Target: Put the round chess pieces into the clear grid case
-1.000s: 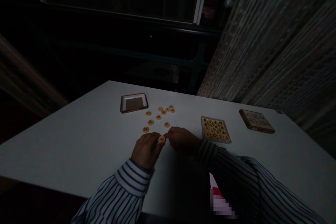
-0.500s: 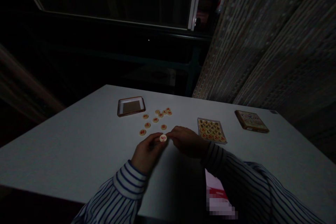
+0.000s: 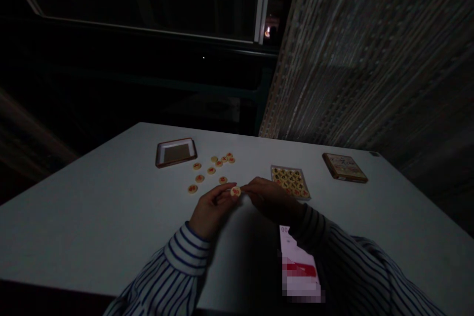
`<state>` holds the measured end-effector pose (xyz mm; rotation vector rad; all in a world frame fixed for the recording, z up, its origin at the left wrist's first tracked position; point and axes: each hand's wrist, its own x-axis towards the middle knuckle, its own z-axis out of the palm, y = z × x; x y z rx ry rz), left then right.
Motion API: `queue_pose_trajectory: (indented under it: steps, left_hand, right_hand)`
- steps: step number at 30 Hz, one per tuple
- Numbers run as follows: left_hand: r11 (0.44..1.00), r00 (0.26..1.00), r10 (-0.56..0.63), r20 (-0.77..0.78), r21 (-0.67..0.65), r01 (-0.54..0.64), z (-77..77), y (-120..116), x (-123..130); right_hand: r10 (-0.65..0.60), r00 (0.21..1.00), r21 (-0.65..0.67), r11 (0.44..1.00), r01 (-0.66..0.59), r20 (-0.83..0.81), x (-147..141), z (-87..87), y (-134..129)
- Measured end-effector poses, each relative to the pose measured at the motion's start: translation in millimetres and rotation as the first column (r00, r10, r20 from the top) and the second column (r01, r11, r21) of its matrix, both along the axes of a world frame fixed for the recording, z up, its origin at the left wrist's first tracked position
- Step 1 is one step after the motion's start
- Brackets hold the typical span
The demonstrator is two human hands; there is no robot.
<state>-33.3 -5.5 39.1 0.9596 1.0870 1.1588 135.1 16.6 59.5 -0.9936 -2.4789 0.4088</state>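
Note:
My left hand point(image 3: 208, 211) pinches a round xiangqi piece point(image 3: 235, 191) between thumb and fingers, its red character facing up at me. Closed fingers of my right hand point(image 3: 273, 198) meet the same piece at its right edge; their undersides are hidden. Beyond my hands lie several loose xiangqi pieces point(image 3: 211, 171) with red characters, and one pale piece point(image 3: 214, 159) shows no clear mark. To the right of them, a shallow square tray point(image 3: 307, 198) holds rows of pieces with black and red characters, partly behind my right hand.
An open, shallow box half point(image 3: 159, 162) sits at the table's far left. A closed printed box point(image 3: 345, 167) lies at the far right of the white table point(image 3: 111, 217). A lit phone screen point(image 3: 292, 249) is under my right forearm. Bead curtains point(image 3: 333, 59) hang behind.
My view has shifted slightly right, so the table things sit further left. The right fingertips have come closer to the held piece, which stays in my left hand.

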Motion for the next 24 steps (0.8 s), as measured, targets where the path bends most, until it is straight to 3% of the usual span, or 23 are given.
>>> queue_pose_trajectory:
  steps: [7, 15, 24]
  left_hand:
    - [0.998, 1.000, -0.028, 0.011, -0.056, 0.028, 10.4, 2.7, 12.9]
    - [0.997, 0.999, -0.050, 0.000, -0.065, 0.050, 7.7, 7.7, 28.1]
    - [1.000, 0.998, -0.018, -0.060, -0.002, 0.018, 6.6, 15.0, 44.1]
  right_hand:
    - [-0.041, 0.996, -0.041, 0.998, 0.038, -0.074, 13.2, -0.1, -4.1]
    - [-0.051, 0.990, -0.019, 0.999, 0.049, -0.130, 29.0, -6.9, -8.8]
    - [-0.206, 0.935, 0.048, 0.972, 0.229, -0.288, 50.2, -22.2, -6.0]
